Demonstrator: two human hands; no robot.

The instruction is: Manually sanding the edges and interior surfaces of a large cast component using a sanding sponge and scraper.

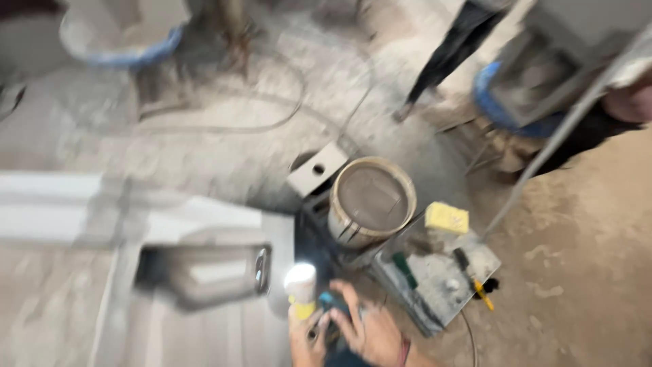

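I see my hands low in the middle: the left hand (pixel 307 333) around a can (pixel 300 289), the right hand (pixel 370 331) just beside it. Behind them stands a bucket (pixel 371 202). To its right a sponge (pixel 446 217) lies on a board (pixel 435 275), tools beside it. A frame (pixel 136 231) lies left. Another person's leg (pixel 448 51) is far behind.

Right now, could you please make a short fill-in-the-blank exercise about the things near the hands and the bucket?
1. The sponge lying on the grey flat board is ___ in colour.
2. The round bucket holds a ___ liquid.
3. The left hand grips a can with a ___ cap.
4. The right hand touches a small ___ object.

Missing words: yellow; grey; white; blue
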